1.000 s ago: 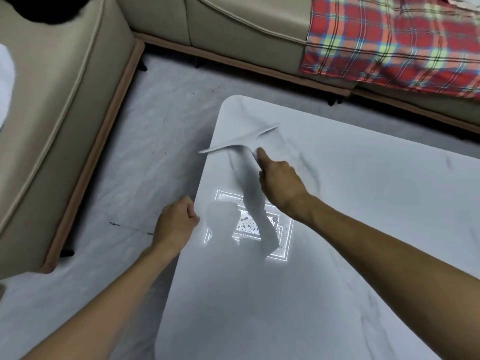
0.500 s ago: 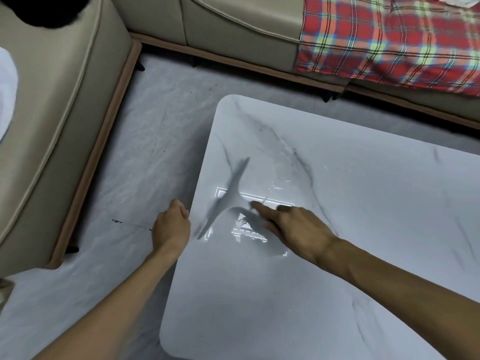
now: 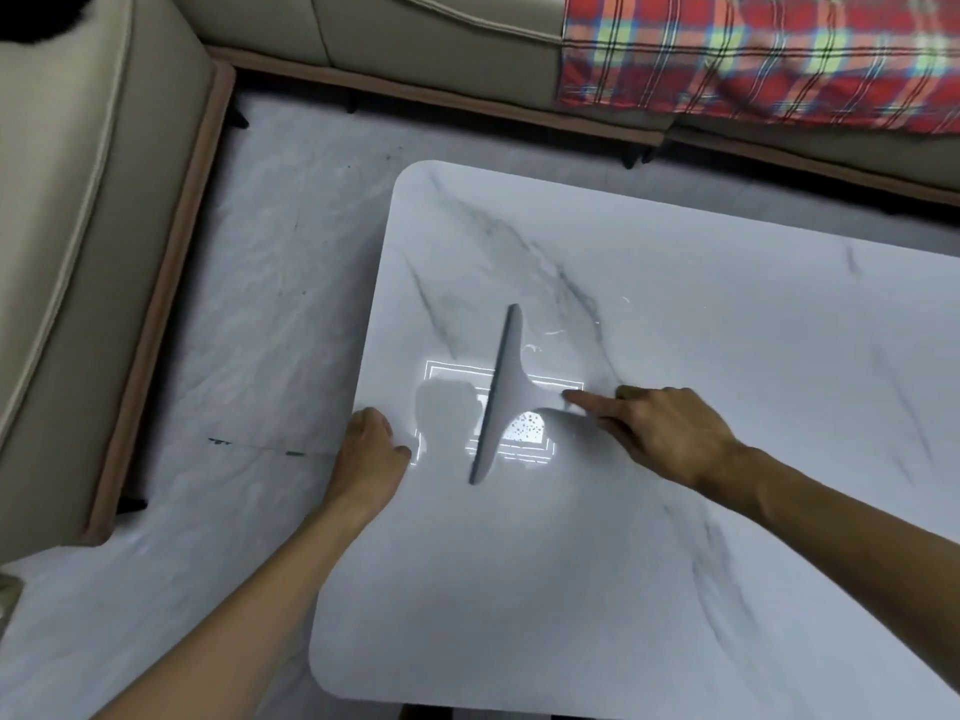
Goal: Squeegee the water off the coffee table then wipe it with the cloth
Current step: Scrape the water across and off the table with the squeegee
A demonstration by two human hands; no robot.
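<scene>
Resting blade-down on the table (image 3: 675,563), the squeegee (image 3: 503,392) sits near the left end, its blade running away from the person and its handle pointing right into the right hand (image 3: 670,428). Droplets (image 3: 530,426) show just right of the blade in the bright reflection, and thin wet streaks (image 3: 553,332) lie a little farther off, so the squeegee step looks unfinished. No cloth is in view.

Trouble could come from the blade tilting or lifting at one end, which would leave lines of water behind. A push toward the left edge could also send water over onto the floor (image 3: 234,330) and the left hand (image 3: 366,452).

The right hand's index finger (image 3: 584,402) lies straight along the handle, while its other fingers are curled round the handle's end, holding it. The left hand sits at the table's left edge with fingers curled and thumb on the top; whether it grips the edge I cannot tell. A sofa (image 3: 78,200) and a plaid blanket (image 3: 753,59) lie beyond.
</scene>
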